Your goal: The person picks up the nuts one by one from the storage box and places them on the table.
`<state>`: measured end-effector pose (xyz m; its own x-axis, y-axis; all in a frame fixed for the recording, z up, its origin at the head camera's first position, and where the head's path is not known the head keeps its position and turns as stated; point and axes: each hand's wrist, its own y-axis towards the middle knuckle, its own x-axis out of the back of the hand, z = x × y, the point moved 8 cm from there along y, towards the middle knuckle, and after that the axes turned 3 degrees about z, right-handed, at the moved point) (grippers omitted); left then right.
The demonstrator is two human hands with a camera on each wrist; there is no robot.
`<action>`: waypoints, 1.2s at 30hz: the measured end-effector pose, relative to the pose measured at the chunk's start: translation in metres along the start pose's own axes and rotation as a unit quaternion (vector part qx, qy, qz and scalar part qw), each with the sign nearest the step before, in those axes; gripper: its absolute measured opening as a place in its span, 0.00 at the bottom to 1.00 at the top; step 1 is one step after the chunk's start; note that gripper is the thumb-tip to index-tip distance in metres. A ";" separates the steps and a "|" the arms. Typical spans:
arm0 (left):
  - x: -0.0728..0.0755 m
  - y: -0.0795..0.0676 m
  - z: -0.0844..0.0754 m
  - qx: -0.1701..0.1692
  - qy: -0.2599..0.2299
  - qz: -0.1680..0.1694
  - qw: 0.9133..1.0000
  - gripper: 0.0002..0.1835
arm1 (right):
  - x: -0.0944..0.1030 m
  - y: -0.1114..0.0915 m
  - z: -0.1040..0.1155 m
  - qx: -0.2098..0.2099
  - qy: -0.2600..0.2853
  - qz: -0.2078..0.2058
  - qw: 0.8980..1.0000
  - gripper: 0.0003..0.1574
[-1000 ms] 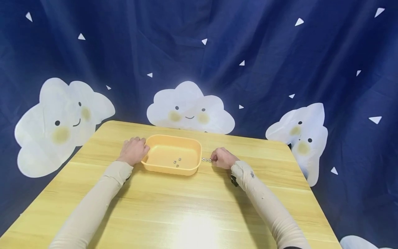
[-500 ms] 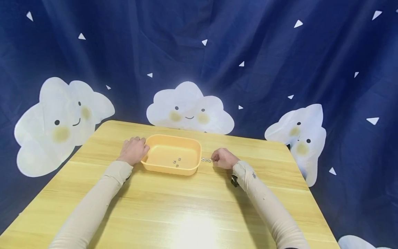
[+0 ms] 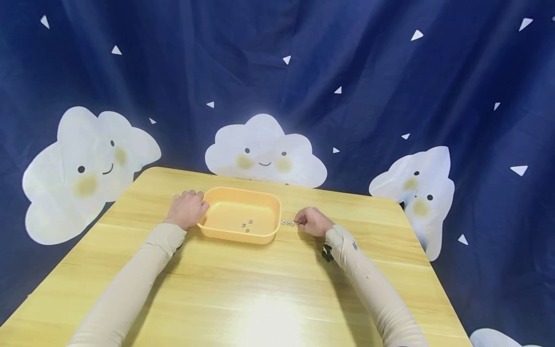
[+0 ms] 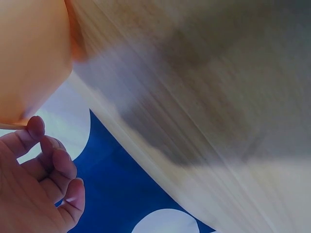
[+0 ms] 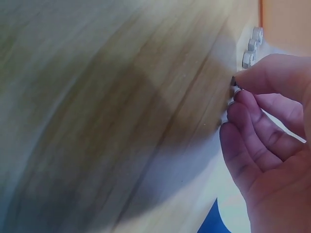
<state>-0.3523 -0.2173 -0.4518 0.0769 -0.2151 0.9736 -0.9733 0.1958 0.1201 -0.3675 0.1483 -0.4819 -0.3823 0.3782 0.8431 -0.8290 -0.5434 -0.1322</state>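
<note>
An orange-yellow plastic bin (image 3: pixel 236 238) stands on the table, with several small metal nuts (image 3: pixel 244 225) on its floor. At the bin's left end, my left hand (image 3: pixel 187 210) grips the rim, its thumb over the edge. Just right of the bin runs a short row of metal nuts (image 5: pixel 249 59), set close together. My right hand (image 3: pixel 314 221) is at the row's right end, thumb and index finger pinching another small nut (image 5: pixel 235 86) low at the tabletop. In the right wrist view the fingertips cover most of that nut, and its other fingers are bent beside it.
The wood-grain table (image 3: pixel 243 289) ends at a back edge just behind the bin. A dark blue curtain (image 3: pixel 260 72) with printed white clouds hangs behind and at both sides.
My right hand has shifted slightly right, from the row's third nut to another nut beyond it, and has held still for the last half second. My left hand stays on the bin.
</note>
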 end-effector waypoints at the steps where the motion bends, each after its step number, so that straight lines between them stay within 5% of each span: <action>1: 0.000 0.000 0.000 0.001 0.000 0.001 1.000 0.16 | -0.001 0.000 0.000 -0.001 0.001 0.003 1.000 0.11; 36: 0.001 0.002 0.001 -0.001 -0.006 -0.008 1.000 0.16 | 0.001 -0.002 0.000 0.013 0.007 -0.007 1.000 0.12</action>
<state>-0.3542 -0.2185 -0.4509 0.0891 -0.2296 0.9692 -0.9718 0.1935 0.1351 -0.3664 0.1500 -0.4812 -0.3757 0.3963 0.8377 -0.8240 -0.5566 -0.1062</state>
